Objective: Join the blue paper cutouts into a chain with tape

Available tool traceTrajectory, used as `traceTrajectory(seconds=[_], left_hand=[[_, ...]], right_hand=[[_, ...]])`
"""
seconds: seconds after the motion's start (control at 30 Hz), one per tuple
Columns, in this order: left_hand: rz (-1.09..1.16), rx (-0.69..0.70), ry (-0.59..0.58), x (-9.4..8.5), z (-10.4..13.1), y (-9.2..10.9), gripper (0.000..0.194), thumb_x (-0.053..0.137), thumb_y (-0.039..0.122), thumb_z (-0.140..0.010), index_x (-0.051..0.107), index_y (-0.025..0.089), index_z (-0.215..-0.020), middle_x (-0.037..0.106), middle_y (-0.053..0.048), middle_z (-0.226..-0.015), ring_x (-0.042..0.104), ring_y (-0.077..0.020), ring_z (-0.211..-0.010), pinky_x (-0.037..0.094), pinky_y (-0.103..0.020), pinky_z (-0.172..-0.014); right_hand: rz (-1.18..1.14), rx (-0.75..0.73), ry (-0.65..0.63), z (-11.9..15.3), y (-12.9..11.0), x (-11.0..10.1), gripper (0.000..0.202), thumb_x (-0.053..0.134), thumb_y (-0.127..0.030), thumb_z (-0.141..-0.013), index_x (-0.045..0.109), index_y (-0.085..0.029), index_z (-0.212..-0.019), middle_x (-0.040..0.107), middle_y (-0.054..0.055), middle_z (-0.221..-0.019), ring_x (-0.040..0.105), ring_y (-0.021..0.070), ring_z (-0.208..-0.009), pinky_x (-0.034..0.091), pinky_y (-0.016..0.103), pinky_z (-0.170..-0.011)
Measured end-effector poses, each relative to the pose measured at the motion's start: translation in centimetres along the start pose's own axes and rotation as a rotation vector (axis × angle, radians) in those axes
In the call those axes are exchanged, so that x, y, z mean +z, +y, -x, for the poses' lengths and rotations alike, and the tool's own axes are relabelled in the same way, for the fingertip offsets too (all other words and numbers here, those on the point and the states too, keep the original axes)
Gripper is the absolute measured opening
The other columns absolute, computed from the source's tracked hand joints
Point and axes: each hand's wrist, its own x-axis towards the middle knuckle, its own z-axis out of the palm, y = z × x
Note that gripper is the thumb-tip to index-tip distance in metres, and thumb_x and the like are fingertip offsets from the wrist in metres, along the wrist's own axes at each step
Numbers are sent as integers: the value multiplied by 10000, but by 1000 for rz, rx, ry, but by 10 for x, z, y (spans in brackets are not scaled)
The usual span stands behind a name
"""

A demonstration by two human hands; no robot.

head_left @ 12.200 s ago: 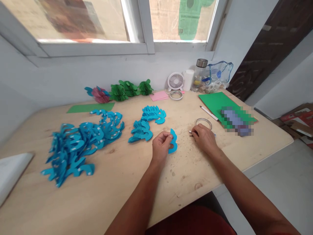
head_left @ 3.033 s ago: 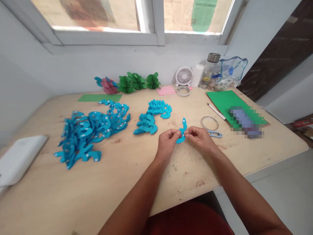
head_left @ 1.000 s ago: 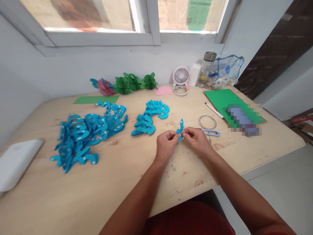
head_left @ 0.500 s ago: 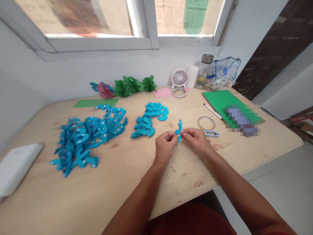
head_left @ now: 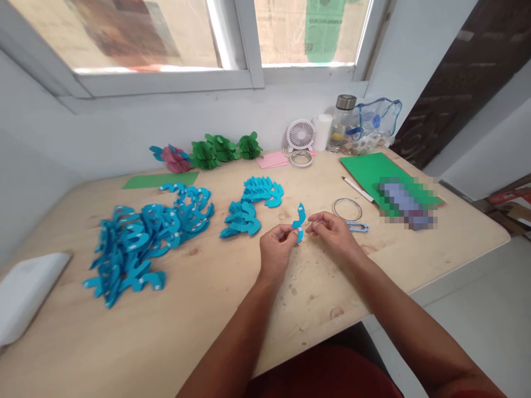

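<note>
Drawn off the blue paper piece [head_left: 301,217], the right hand [head_left: 335,233] hangs just right of it—holding anything, I cannot tell—while the left hand [head_left: 274,249] pinches its lower part, long axis toward the table [head_left: 166,342]'s back edge.

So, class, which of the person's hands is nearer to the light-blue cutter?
Right. The right hand is just left of the light-blue cutter; the left hand is farther left, pinching a blue paper piece.
</note>
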Motion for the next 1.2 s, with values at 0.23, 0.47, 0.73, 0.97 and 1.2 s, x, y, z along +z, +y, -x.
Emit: traceTrajectory(seconds=[0.23, 0.47, 0.73, 0.97, 1.2], left_hand=[[31, -23, -118, 2, 3, 3, 106, 647, 240, -616, 645, 134, -625, 618, 2, -578, 531, -89, -505, 442, -199, -488], [61, -48, -148, -1, 1, 3, 185, 656, 264, -623, 666, 122, -741, 636, -21, -582, 549, -103, -482, 439, -213, -475], [62, -8, -137, -6, -1, 2, 188, 663, 259, -624, 678, 127, -758, 654, -29, -631, 582, -119, -532, 459, -216, -488], [36, 0, -164, -4, 0, 0, 201, 666, 257, -631, 664, 136, -792, 672, -28, -674, 587, -118, -541, 457, -217, -497], [-170, 136, -129, -7, -1, -2, 155, 607, 221, -665, 680, 169, -792, 679, -17, -699, 588, -127, -596, 449, -224, -565]], right_hand=[[81, -14, -105, 3, -5, 2, 196, 568, -327, -700, 493, -170, -607, 453, -55, -530, 380, 76, -478, 271, 208, -455], [95, -75, -61, -4, 7, -3, 223, 531, -339, -733, 452, -181, -598, 399, -62, -533, 362, 83, -502, 282, 220, -490], [-25, -90, -6, -4, 2, -2, 298, 450, -407, -806, 576, -155, -708, 557, -6, -626, 482, 100, -567, 371, 227, -562], [19, -60, -83, -2, 4, 0, 269, 563, -399, -731, 545, -157, -617, 505, -37, -551, 429, 83, -506, 322, 205, -488], [259, -155, -22, -7, 7, -10, 285, 440, -336, -817, 590, -162, -649, 574, -12, -607, 508, 113, -578, 353, 220, -549]])
